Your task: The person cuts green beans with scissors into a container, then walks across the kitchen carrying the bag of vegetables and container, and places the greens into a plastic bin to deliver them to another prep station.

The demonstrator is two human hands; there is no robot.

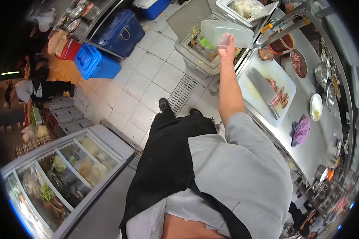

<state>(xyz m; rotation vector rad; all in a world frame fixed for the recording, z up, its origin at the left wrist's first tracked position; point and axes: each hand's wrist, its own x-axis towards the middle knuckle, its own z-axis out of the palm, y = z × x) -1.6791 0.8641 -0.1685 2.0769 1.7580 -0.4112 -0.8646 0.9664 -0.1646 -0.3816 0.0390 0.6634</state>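
Note:
Stretched forward, my right hand (227, 48) grips a clear plastic container (239, 35) by its near side. The container is held over a grey bin (183, 46) with food scraps in it, and looks tilted. Something light green (206, 44) shows at the container's left end; I cannot make out whether it is inside or below. To the right of my forearm, a cleaver (263, 85) lies on a white cutting board (249, 95) beside sliced meat (282, 97). A brown chunk of meat (266, 54) sits at the board's far end. My left hand is out of view.
The steel counter (307, 155) on my right holds a purple cloth (302, 129), a white oval dish (316, 107) and a pot of chopped meat (297, 63). A floor drain (183, 93) is ahead. A glass-topped chest (107, 139) stands left; another person (26, 91) is farther left.

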